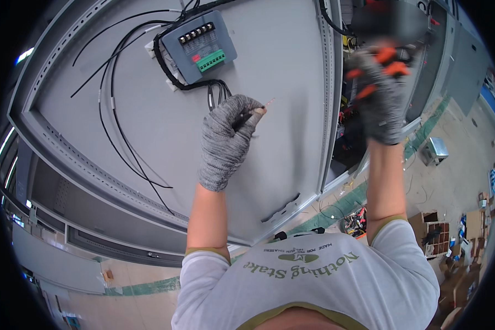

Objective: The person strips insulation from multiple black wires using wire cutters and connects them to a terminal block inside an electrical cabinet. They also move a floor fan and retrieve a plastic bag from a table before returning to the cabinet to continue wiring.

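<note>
My left hand (226, 140), in a grey knit glove, pinches a black wire (237, 122) close to its end. Bare copper strands (269, 103) stick out past the thumb and fingertip. Just above it sits a grey-blue module (199, 47) with a green terminal block (210, 60) and a row of black screw terminals, mounted on the grey metal panel (275, 55). A black wire bundle (195, 86) curves round the module down to my left hand. Raised at the right, my gloved right hand (380, 102) grips an orange-and-black tool (388, 58). Motion blur hides the tool's kind.
Several loose black wires (113, 104) hang across the panel's left side. Its perforated frame edge (328, 99) runs down beside the cabinet opening. On the floor at right are a metal box (434, 151) and cardboard boxes (423, 225); a tool container (355, 221) stands below the panel.
</note>
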The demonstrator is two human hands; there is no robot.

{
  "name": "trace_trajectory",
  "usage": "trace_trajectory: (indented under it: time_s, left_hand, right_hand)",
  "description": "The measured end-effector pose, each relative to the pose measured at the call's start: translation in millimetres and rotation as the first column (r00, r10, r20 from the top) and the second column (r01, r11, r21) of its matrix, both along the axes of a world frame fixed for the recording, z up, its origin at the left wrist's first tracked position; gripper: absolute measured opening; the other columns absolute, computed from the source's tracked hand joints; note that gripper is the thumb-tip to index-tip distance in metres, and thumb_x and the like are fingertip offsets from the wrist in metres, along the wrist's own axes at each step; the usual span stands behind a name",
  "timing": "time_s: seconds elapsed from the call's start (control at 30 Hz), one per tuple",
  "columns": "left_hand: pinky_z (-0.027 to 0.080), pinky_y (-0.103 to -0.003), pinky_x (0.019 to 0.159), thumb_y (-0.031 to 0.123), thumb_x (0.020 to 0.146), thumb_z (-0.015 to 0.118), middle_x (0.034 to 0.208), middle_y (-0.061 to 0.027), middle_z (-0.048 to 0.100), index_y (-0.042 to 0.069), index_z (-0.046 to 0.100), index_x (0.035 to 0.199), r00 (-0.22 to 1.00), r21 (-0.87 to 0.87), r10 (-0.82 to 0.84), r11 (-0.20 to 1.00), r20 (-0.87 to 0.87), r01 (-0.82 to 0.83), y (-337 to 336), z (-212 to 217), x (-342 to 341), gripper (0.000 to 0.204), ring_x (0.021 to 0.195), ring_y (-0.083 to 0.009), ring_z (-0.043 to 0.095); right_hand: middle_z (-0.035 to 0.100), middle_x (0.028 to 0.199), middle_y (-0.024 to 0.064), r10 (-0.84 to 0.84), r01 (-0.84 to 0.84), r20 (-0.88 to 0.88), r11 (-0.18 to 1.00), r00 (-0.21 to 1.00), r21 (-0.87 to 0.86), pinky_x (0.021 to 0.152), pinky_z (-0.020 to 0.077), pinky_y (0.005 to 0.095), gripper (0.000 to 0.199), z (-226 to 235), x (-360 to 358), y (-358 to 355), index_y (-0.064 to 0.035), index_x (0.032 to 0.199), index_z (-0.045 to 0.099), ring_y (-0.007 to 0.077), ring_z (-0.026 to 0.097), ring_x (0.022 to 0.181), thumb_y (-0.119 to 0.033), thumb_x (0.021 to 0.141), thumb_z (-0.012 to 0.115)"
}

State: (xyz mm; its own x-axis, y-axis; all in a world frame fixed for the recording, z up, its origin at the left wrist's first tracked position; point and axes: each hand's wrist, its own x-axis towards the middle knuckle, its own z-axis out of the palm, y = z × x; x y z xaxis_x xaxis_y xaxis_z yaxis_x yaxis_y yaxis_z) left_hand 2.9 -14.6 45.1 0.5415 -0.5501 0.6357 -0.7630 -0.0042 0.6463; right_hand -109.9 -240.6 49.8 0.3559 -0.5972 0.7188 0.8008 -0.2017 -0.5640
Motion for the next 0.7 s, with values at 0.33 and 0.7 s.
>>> trace_trajectory:
  time_s: [0.33, 0.7]
  left_hand:
    - [0.043, -0.022, 0.075, 0.012, 0.085, 0.059, 0.084, 0.0005, 0.049, 0.003, 0.055, 0.112, 0.933, 0.002, -0.289, 0.955, -0.213, 0.296, -2, 17, 6, 0.029, 0.080, -0.0077, 0.049]
    - [0.047, -0.033, 0.080, 0.009, 0.084, 0.061, 0.097, -0.0091, 0.058, 0.001, 0.049, 0.115, 0.962, 0.124, -0.271, 0.956, 0.025, 0.266, -1, 17, 13, 0.034, 0.087, -0.0200, 0.057]
  right_hand:
    - [0.063, 0.090, 0.0074, 0.017, -0.117, -0.280, 0.931, 0.960, -0.347, 0.081, 0.0501, 0.0289, 0.026, -15, -2, 20, -0.0029, 0.107, 0.054, 0.0153, 0.062, 0.088, -0.005, 0.083, 0.065]
    - [0.062, 0.098, 0.0097, 0.006, -0.153, -0.220, 0.735, 0.976, -0.661, 0.083, 0.0496, 0.0325, 0.054, 10, 36, 62, -0.0038, 0.123, 0.049, 0.0202, 0.061, 0.091, -0.012, 0.076, 0.074]
